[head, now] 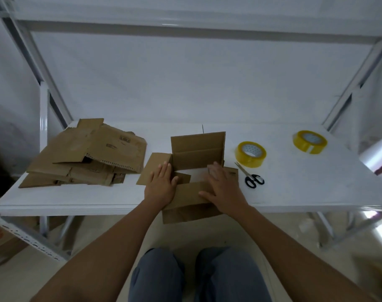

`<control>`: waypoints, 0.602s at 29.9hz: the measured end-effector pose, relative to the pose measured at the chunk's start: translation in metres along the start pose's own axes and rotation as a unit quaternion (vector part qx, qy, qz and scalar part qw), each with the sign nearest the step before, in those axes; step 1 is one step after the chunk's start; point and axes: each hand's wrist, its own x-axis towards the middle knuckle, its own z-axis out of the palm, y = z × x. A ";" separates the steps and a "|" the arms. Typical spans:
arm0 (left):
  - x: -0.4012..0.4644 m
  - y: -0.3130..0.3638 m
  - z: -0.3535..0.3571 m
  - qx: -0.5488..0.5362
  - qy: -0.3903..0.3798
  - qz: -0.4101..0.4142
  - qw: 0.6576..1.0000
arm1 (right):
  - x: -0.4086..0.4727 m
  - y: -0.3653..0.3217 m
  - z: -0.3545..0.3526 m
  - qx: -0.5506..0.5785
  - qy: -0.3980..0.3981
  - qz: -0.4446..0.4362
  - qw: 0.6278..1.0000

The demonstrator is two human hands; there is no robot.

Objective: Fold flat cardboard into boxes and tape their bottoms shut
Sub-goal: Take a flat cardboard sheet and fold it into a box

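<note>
While the person sits at the near edge of the white tabletop (pixel 294 188), a half-formed cardboard box (pixel 197 153) stands between both hands, its open end facing up so that the flaps can be turned inward. Left hand (pixel 160 187): laid flat on the left flap, fingers (pixel 164 171) straight and close together, pressing and not gripping; this likely steadies the left wall while the flap is folded. Right hand (pixel 223 188): spread over the near flap and the right-hand corner, fingers (pixel 214 171) straight and slightly apart, pressing the board down; nothing is pinched. Box: plain brown corrugated board, far flap upright, left flap splayed outward, near flap hanging over the tabletop's edge toward the person's knees; the white surface shows through the middle, so the bottom appears not yet closed and no tape is visible on it. Stack of flat cardboard (pixel 87 155): lies well to the left, creased and overlapping, probably the supply for later boxes. Nearer tape roll (pixel 250 154), scissors (pixel 252 177) and farther tape roll (pixel 309 141): all to the right, untouched, seemingly placed within reach of the right hand for the sealing step.
</note>
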 end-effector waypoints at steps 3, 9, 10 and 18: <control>0.002 -0.003 0.001 -0.002 0.000 0.004 1.000 | 0.014 0.001 -0.014 -0.035 0.134 0.044 0.989; 0.004 -0.002 0.001 0.014 0.000 0.015 1.000 | 0.048 0.012 -0.020 0.171 0.112 0.190 0.960; 0.004 -0.002 0.001 0.013 0.001 0.016 1.000 | 0.053 0.012 -0.019 0.209 0.114 0.200 0.950; 0.011 0.005 0.004 -0.006 0.002 0.003 1.000 | 0.045 0.005 0.006 0.267 0.076 0.141 0.950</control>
